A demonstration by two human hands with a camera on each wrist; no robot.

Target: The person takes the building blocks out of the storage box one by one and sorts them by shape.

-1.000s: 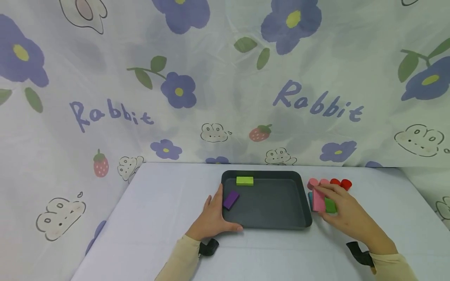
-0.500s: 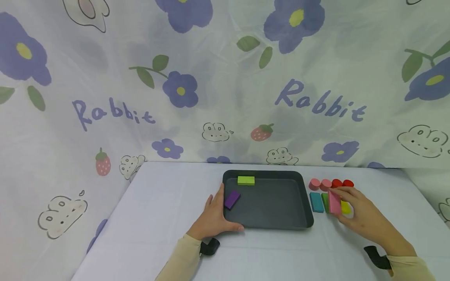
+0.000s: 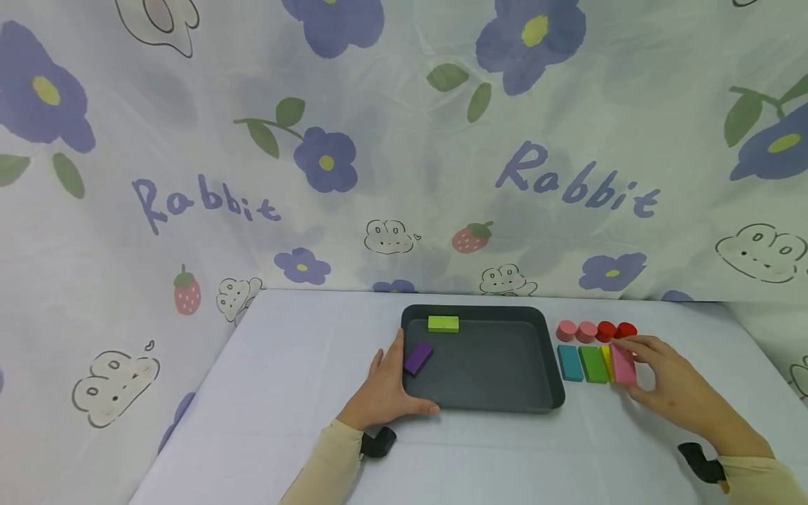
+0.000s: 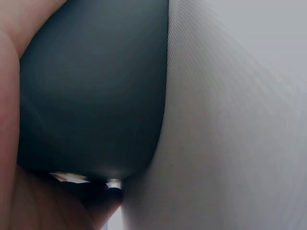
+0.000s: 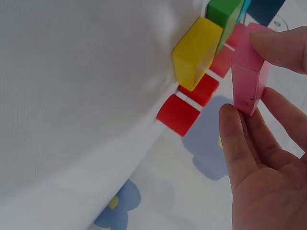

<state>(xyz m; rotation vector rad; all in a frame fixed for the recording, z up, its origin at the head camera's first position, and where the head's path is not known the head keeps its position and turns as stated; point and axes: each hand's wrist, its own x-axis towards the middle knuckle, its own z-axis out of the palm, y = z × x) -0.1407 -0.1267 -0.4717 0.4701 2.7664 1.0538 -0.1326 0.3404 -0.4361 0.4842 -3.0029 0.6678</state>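
My right hand [image 3: 678, 386] pinches a pink rectangular block [image 3: 623, 364] between thumb and fingertips. In the right wrist view, the pink block [image 5: 248, 69] stands apart from the yellow block [image 5: 196, 53] and above the table. In the head view it partly covers that yellow block [image 3: 607, 356]. A green block [image 3: 593, 365] and a blue block [image 3: 571, 363] lie left of it. My left hand [image 3: 381, 393] holds the near left corner of a dark grey baking tray [image 3: 492, 410], thumb along the front wall. Inside lie a purple block [image 3: 418, 358] and a lime block [image 3: 443, 324].
Behind the row of blocks stand two pink cylinders [image 3: 586, 332] and two red cylinders [image 3: 606, 331]. A white cloth [image 3: 303, 365] covers the table. A flower-printed curtain [image 3: 404, 175] hangs along the back edge.
My right hand has carried the pink block rightward, from over the blue and green blocks to the yellow one. My left hand stays at the tray corner. The view shifts slightly.
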